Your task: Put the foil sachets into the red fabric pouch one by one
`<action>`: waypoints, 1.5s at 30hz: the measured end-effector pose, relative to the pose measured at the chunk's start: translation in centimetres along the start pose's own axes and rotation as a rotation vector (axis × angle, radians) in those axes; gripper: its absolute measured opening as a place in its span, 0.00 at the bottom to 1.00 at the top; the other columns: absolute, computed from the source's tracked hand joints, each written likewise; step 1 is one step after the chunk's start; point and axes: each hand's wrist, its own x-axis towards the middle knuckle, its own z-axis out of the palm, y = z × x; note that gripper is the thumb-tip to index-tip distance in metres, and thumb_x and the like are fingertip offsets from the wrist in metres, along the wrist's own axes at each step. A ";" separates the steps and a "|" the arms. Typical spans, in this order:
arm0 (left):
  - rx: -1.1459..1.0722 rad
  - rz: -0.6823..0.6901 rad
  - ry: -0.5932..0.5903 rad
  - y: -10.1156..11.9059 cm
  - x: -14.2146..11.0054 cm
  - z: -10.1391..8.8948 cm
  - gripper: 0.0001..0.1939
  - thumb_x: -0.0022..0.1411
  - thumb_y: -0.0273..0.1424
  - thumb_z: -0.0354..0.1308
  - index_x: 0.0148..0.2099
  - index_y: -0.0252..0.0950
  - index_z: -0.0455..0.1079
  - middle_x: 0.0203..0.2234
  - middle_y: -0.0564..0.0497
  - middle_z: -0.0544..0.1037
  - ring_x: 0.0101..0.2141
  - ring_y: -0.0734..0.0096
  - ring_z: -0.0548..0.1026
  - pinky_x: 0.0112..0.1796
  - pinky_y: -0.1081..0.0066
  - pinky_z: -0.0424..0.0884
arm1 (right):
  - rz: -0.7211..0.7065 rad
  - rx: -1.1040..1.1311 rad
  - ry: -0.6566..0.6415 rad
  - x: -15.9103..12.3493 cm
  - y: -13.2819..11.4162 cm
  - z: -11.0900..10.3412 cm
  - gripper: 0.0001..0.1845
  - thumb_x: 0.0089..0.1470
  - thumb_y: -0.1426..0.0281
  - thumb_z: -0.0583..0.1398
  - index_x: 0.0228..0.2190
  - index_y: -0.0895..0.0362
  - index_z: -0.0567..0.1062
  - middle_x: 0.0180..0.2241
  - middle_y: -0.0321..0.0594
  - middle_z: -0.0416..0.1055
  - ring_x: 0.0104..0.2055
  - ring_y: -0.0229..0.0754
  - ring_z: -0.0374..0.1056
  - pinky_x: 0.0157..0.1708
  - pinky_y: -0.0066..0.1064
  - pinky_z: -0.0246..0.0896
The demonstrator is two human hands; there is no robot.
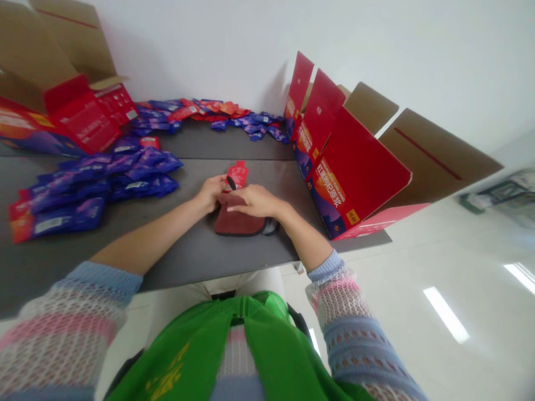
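Note:
My left hand (212,193) is closed at the left edge of a small red printed card (239,175), its fingertips on a dark oval spot there. Below it lies a brownish-red, soft-looking flat piece with a dark edge (238,221), perhaps a pouch; its exact kind I cannot make out. My right hand (259,200) rests over the upper part of that piece, with its thumb across the front and its fingers curled behind. A grey bit (270,226) shows at the piece's right end. Both hands are close together above the dark grey table (196,256).
Blue and purple packets (137,167) lie heaped on the left. More blue and red packets (200,108) form a row along the wall. Open red cartons (351,167) stand on the right, with flaps raised. Another open carton (79,111) is at the back left.

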 end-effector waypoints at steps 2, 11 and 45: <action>-0.016 0.085 -0.041 -0.6 0.1 0.2 0.09 0.53 0.22 0.60 0.38 0.32 0.77 0.27 0.51 0.81 0.29 0.69 0.79 0.34 0.73 0.75 | 0.075 0.039 0.154 -0.3 0.4 -0.8 0.24 0.64 0.55 0.58 0.56 0.52 0.74 0.48 0.43 0.79 0.50 0.48 0.74 0.50 0.34 0.65; -0.028 0.250 -0.022 -2.0 0.1 0.3 0.20 0.47 0.22 0.61 0.45 0.34 0.76 0.35 0.50 0.81 0.32 0.69 0.78 0.37 0.69 0.75 | 0.379 0.078 1.003 -0.2 3.5 -0.9 0.29 0.70 0.57 0.43 0.63 0.57 0.63 0.56 0.48 0.72 0.61 0.46 0.68 0.60 0.43 0.63; 0.060 -0.129 -0.150 0.1 -1.6 0.1 0.13 0.50 0.09 0.55 0.30 0.30 0.71 0.20 0.48 0.77 0.24 0.69 0.78 0.37 0.64 0.80 | 0.455 -0.164 0.392 1.3 0.1 3.4 0.20 0.66 0.67 0.50 0.56 0.53 0.70 0.51 0.50 0.74 0.53 0.55 0.69 0.51 0.46 0.65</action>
